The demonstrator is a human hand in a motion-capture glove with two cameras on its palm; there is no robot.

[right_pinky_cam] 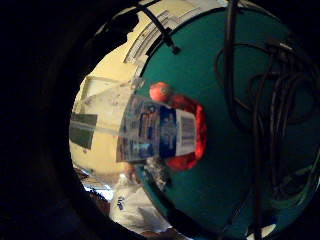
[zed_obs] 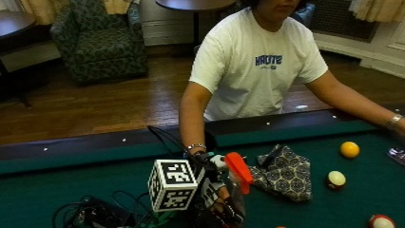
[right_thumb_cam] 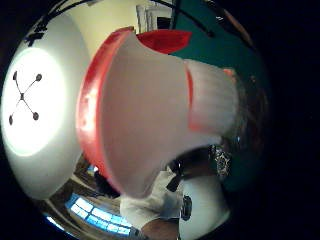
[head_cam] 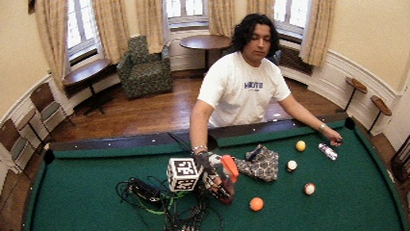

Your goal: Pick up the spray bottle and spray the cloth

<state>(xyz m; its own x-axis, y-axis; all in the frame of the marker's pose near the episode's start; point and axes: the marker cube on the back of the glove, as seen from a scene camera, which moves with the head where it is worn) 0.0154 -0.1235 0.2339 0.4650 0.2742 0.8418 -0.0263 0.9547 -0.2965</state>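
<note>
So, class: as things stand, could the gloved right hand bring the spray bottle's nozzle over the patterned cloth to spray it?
Probably yes. The gloved right hand already grips the spray bottle, and the patterned cloth lies just beside it on the green table. Nothing stands between them; the balls lie beyond the cloth.

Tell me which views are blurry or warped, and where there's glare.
Thumb side palm view: the spray bottle head sits so close it fills the picture and blurs, with a bright ceiling lamp washed out beside it. Little finger side palm view: round and bent, the bottle's label soft. Outside view: evenly lit, the cloth pattern readable beside the gloved right hand.
</note>
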